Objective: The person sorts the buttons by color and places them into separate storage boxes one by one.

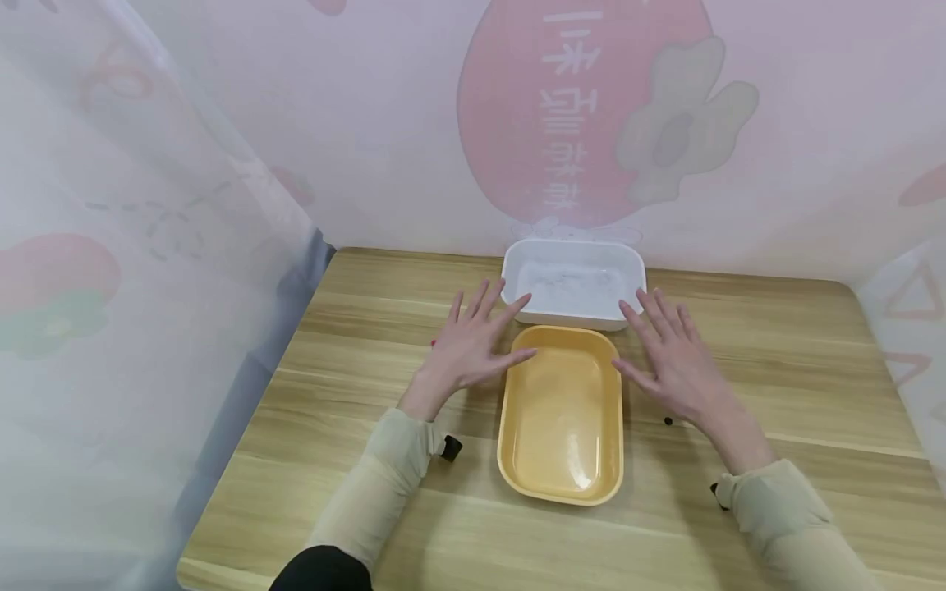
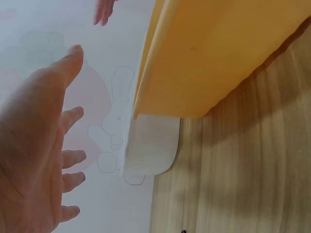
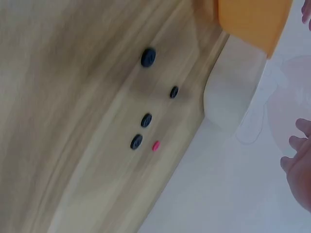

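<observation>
My left hand is held with fingers spread beside the upper left of a yellow rectangular tray. On the other side, my right hand has its fingers extended near the tray's upper right rim. Neither hand holds anything. Behind the yellow tray, a white tray stands crosswise near the table's back edge. Both trays look empty. In the right wrist view, several small black discs and one pink disc lie on the wood.
The wooden table meets a pink printed curtain at the back. A small black disc lies below the right hand in the head view. A small red piece shows by the left hand. Dark blocks sit at the sleeve cuffs.
</observation>
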Demonstrator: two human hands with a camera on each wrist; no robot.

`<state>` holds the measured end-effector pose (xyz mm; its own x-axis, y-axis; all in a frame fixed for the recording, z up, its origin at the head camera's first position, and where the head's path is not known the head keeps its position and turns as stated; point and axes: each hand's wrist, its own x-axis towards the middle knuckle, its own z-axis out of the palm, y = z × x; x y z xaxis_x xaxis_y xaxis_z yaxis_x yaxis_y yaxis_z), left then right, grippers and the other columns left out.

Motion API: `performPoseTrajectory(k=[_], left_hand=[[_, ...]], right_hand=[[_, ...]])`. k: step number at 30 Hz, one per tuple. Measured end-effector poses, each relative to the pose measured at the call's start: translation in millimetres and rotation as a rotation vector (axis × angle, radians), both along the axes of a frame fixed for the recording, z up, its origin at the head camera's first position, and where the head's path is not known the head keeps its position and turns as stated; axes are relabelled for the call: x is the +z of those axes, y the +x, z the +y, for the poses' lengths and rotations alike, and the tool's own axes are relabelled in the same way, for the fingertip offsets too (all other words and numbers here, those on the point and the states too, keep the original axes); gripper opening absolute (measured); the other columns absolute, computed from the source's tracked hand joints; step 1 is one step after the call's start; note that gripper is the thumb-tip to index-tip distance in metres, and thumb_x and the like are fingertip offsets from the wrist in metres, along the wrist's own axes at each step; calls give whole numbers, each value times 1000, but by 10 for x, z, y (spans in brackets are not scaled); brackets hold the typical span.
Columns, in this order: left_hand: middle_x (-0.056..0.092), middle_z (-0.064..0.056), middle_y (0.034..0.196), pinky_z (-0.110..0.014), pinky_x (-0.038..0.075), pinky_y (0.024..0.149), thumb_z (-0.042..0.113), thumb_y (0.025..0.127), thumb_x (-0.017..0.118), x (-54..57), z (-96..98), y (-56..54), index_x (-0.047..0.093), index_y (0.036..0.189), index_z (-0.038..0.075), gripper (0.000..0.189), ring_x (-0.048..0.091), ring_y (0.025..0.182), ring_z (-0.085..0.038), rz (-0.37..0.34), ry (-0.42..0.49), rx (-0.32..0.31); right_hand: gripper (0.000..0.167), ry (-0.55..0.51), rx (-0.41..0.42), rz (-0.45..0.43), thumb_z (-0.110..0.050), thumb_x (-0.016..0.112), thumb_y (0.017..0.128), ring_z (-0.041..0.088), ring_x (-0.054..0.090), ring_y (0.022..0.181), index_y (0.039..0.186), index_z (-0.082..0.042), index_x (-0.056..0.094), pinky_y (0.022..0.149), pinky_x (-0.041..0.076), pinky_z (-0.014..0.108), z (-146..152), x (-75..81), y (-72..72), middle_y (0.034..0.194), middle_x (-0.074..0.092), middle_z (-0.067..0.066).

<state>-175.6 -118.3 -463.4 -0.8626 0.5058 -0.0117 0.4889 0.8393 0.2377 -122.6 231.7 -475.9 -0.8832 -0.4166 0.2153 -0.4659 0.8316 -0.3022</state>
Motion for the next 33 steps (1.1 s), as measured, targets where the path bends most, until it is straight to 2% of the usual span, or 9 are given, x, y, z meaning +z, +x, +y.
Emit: performPoseTrajectory(k=[10, 13, 15, 18, 20, 25, 27, 31, 33], left_hand=[[-1, -6, 188, -66, 0, 140, 84, 101, 40, -5, -134, 231, 12, 176, 45, 89, 1, 175, -35, -48, 22, 53], [-4, -4, 188, -66, 1, 140, 85, 101, 38, 10, -212, 346, 12, 177, 40, 93, 1, 175, -35, -60, 39, 62], [-4, -4, 187, -67, 2, 140, 87, 100, 36, 23, -253, 435, 9, 178, 37, 96, 3, 175, -37, -69, 52, 60], [-4, -4, 187, -65, 2, 140, 88, 100, 36, 47, -287, 579, 7, 178, 37, 98, 2, 175, -35, -84, 73, 62], [-1, -5, 187, -67, 5, 140, 86, 100, 39, 63, -293, 683, 8, 178, 35, 99, 4, 175, -36, -81, 78, 62], [5, -9, 188, -70, 10, 139, 78, 100, 52, 96, -243, 948, 14, 179, 30, 99, 8, 174, -38, -102, 97, 30], [7, -10, 188, -70, 11, 139, 78, 100, 55, 90, -212, 1026, 14, 178, 31, 100, 10, 174, -38, -117, 96, 20], [8, -8, 188, -70, 13, 139, 79, 97, 57, 45, -164, 1125, 12, 179, 32, 104, 9, 175, -35, -137, 82, 22], [5, -8, 188, -68, 12, 140, 80, 96, 58, 22, -145, 1160, 11, 179, 29, 108, 7, 175, -34, -139, 73, 11]], right_hand=[[95, 1, 31, -5, -57, 59, 108, 49, 17, 170, 176, -6, 17, 143, 4, 60, -165, -55, 248, 184, 14, 23], [96, -5, 43, 7, -60, 56, 108, 49, 20, 169, 175, -3, 18, 143, 5, 58, -219, -95, 341, 183, 19, 25], [96, -14, 49, 18, -61, 55, 109, 48, 21, 169, 175, -2, 18, 144, 1, 53, -237, -125, 398, 182, 22, 26], [97, -32, 46, 23, -62, 55, 108, 42, 16, 172, 176, -3, 17, 144, -6, 44, -231, -170, 473, 182, 22, 24], [96, -48, 40, 19, -61, 55, 109, 40, 14, 173, 176, -4, 17, 143, -7, 41, -205, -196, 526, 183, 21, 24], [94, -74, -9, 9, -61, 55, 109, 46, 22, 169, 175, -3, 21, 143, 12, 59, -101, -253, 655, 182, 23, 24], [93, -74, -36, 4, -62, 54, 110, 48, 24, 167, 175, -3, 22, 140, 16, 64, -48, -266, 714, 182, 24, 24], [92, -78, -81, -13, -59, 54, 110, 50, 24, 167, 175, -2, 21, 142, 9, 60, 62, -277, 841, 180, 26, 27], [90, -80, -99, -16, -57, 54, 111, 51, 25, 166, 175, -2, 20, 143, 7, 58, 109, -278, 887, 179, 27, 29]])
